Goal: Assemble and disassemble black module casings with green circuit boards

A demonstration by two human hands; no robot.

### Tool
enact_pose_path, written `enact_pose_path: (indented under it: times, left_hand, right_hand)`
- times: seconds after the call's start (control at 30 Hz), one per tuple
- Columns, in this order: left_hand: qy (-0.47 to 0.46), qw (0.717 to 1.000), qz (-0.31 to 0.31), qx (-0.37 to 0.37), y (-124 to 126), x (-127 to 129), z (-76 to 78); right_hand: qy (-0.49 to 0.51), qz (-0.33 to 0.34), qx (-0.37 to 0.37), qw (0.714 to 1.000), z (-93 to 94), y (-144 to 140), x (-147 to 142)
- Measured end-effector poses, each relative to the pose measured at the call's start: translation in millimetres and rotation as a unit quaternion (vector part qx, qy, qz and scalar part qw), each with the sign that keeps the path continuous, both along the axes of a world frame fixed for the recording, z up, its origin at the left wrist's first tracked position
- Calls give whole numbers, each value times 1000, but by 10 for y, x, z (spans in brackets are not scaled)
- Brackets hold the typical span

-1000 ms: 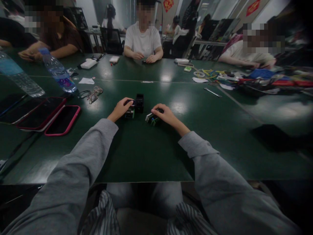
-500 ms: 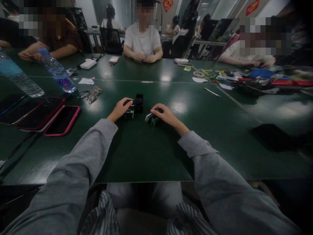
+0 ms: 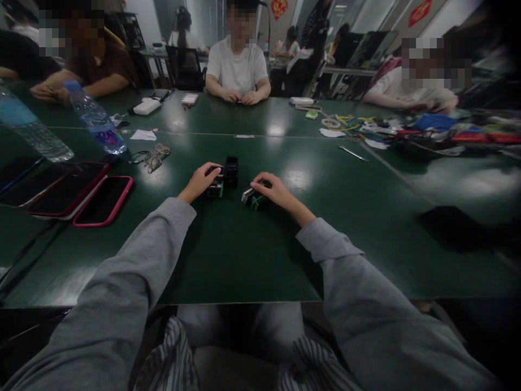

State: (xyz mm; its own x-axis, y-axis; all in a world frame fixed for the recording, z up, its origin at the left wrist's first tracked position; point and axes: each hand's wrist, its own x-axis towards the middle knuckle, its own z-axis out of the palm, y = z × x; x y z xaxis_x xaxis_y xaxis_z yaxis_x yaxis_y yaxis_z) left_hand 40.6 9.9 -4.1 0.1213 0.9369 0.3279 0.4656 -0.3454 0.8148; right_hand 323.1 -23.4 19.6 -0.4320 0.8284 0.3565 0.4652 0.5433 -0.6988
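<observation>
The dark green surface [image 3: 252,255] stretches out under both grey-sleeved arms, and other people sit along its far and side edges, well beyond either grip. Far to the left of the left hand [image 3: 200,182] lie two phones in pink cases [image 3: 83,195] side by side, with two clear water bottles [image 3: 95,120] beyond them and a pair of glasses [image 3: 151,156] between the bottles and the hand. Far off to the right of the right hand [image 3: 273,191] a clutter of coloured cables and parts [image 3: 407,130] covers the surface.

A small black block [image 3: 232,171] stands upright just beyond the left grip, touching or nearly touching the piece under it. The left grip is curled over a small green-and-black module [image 3: 216,188] that rests on the surface, fingers pressed on its top. The right grip is closed around a second small module [image 3: 251,197], white and green at its exposed end, which lies on the surface just left of the knuckles. The two modules sit near each other but apart.
</observation>
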Motion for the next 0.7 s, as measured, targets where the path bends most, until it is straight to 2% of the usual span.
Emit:
enact_pose_path:
  times: [0.7]
  left_hand:
    - [-6, 1000, -7, 0, -15, -4, 10]
  right_hand:
    - [-15, -2, 8, 1000, 41, -29, 0]
